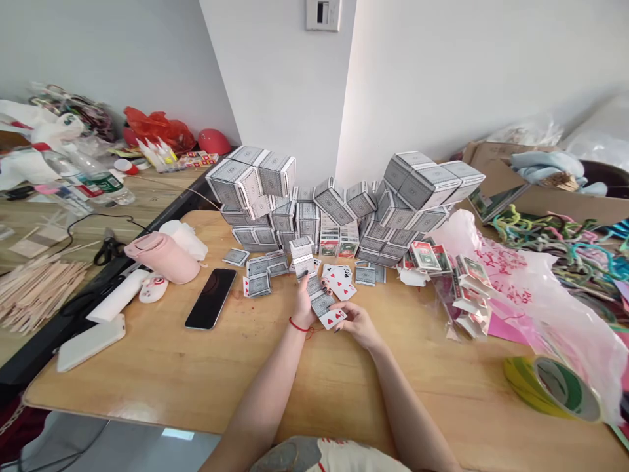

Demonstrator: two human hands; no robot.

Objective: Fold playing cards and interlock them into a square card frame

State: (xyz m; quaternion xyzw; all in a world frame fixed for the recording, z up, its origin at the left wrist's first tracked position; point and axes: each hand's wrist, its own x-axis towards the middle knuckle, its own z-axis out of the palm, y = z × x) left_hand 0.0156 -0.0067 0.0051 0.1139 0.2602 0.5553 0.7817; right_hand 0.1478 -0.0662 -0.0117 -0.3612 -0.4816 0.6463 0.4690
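My left hand, with a red string on its wrist, is closed around a chain of folded grey-backed playing cards over the middle of the table. My right hand pinches the near end of it, a playing card with red hearts face up. Just beyond lie fanned loose cards showing number faces. Folded card pieces rest to the left, and a few more to the right. Behind them stands a stepped structure of card blocks, higher at both sides.
A black phone, a pink rolled case and a white power bank lie left. Opened card boxes, a pink plastic bag and a tape roll are right. Wooden sticks cover part of the left table.
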